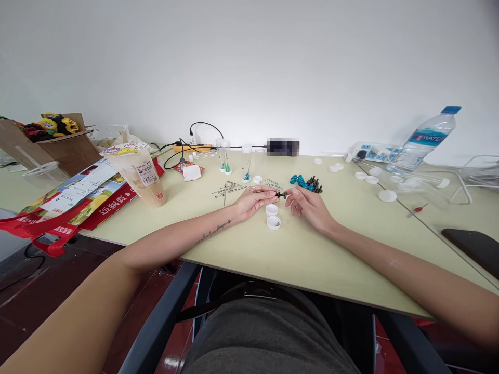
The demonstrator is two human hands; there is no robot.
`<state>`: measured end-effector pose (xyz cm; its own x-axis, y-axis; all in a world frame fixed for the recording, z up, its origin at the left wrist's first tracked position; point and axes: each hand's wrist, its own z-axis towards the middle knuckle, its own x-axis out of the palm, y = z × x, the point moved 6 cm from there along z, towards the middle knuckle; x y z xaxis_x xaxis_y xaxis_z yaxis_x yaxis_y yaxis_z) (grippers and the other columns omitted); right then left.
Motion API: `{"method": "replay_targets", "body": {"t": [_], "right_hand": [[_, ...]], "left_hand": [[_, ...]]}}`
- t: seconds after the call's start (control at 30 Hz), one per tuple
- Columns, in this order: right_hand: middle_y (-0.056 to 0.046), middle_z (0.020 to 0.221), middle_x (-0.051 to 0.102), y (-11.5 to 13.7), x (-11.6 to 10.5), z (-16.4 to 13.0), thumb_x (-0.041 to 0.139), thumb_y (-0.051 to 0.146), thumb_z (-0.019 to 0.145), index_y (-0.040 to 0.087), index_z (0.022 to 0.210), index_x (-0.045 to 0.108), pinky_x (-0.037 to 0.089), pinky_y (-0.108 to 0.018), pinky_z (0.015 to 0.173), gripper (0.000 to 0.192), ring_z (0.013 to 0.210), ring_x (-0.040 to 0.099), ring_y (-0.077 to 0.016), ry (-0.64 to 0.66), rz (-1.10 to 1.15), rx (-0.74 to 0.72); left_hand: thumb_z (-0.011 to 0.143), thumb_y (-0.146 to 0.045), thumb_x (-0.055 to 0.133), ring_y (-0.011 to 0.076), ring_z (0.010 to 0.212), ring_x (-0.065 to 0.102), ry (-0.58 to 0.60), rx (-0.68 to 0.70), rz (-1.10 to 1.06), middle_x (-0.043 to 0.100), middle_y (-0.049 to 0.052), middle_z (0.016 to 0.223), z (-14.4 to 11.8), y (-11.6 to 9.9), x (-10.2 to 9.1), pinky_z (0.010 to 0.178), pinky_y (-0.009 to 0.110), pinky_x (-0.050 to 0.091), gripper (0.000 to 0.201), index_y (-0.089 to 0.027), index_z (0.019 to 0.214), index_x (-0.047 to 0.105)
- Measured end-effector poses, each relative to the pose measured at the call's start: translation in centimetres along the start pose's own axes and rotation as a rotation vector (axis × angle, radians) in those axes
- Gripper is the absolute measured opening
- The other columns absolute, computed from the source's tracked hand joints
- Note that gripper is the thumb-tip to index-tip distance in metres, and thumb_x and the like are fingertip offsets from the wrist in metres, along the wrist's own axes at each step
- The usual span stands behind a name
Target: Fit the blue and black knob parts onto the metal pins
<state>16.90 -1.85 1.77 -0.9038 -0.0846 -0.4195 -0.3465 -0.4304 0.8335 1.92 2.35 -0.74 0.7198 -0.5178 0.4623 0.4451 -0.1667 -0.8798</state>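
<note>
The left hand (pixel 255 201) pinches a small black part (pixel 280 195) above the surface (pixel 234 254), well inside the near edge. The right hand (pixel 307 208) is at the part's other end; whether it grips cannot be told. Two round white caps (pixel 272 210) sit below, well apart from the near edge; the nearer contains small pieces (pixel 278 224). Toward the far edge, clear cylindrical tubes (pixel 247 160) stand upright, some containing green-tipped items (pixel 227 169).

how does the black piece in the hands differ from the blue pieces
The black piece is black; the blue pieces are teal-blue. The black piece is at the fingertips of the left hand and right hand, while the blue pieces lie grouped on the table. All are small.
</note>
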Motion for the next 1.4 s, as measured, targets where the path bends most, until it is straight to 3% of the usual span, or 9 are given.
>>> {"method": "replay_targets", "body": {"t": [0.77, 0.93, 1.2, 1.3, 1.4], "right_hand": [[-0.005, 0.082, 0.061, 0.11, 0.03, 0.0, 0.034, 0.053, 0.091, 0.02, 0.1, 0.058, 0.041, -0.026, 0.046, 0.042, 0.058, 0.056, -0.0135, 0.001, -0.005, 0.0], [-0.004, 0.085, 0.062, 0.24, 0.17, 0.04, 0.046, 0.052, 0.087, 0.022, 0.102, 0.055, 0.043, -0.027, 0.049, 0.035, 0.059, 0.057, -0.0146, 0.019, -0.074, -0.001], [-0.002, 0.068, 0.058, 0.42, 0.58, 0.1, 0.037, 0.049, 0.091, 0.02, 0.075, 0.055, 0.04, -0.027, 0.051, 0.038, 0.058, 0.056, -0.0146, 0.101, -0.151, -0.011], [0.0, 0.07, 0.057, 0.49, 0.66, 0.1, 0.043, 0.045, 0.09, 0.021, 0.082, 0.053, 0.039, -0.027, 0.051, 0.027, 0.056, 0.056, -0.014, 0.099, -0.134, -0.028], [-0.001, 0.085, 0.057, 0.46, 0.61, 0.1, 0.053, 0.04, 0.084, 0.022, 0.091, 0.049, 0.042, -0.029, 0.054, 0.02, 0.055, 0.055, -0.0123, 0.064, -0.082, -0.043]], "left_hand": [[0.069, -0.011, 0.07, 0.0167, 0.086, 0.067, -0.011, 0.001, -0.002, 0.069, 0.008, 0.089, -0.13, -0.03, 0.02, 0.099, 0.032, 0.043, 0.022, -0.008, 0.09, 0.068], [0.068, -0.012, 0.072, 0.0164, 0.086, 0.066, -0.001, 0.0, 0.004, 0.068, 0.007, 0.088, -0.06, -0.02, -0.04, 0.098, 0.032, 0.043, 0.022, -0.008, 0.089, 0.068], [0.065, -0.014, 0.075, 0.0134, 0.081, 0.066, 0.033, -0.023, 0.041, 0.067, 0.004, 0.084, -0.09, 0.27, -0.01, 0.093, 0.033, 0.044, 0.02, -0.011, 0.082, 0.067], [0.066, -0.013, 0.074, 0.0127, 0.078, 0.066, 0.032, -0.027, 0.048, 0.067, 0.004, 0.082, -0.09, 0.17, -0.01, 0.09, 0.031, 0.045, 0.018, -0.01, 0.082, 0.067], [0.066, -0.013, 0.073, 0.013, 0.077, 0.066, 0.022, -0.041, 0.055, 0.067, 0.004, 0.081, -0.07, 0.12, -0.06, 0.087, 0.029, 0.047, 0.018, -0.009, 0.083, 0.067]]}}
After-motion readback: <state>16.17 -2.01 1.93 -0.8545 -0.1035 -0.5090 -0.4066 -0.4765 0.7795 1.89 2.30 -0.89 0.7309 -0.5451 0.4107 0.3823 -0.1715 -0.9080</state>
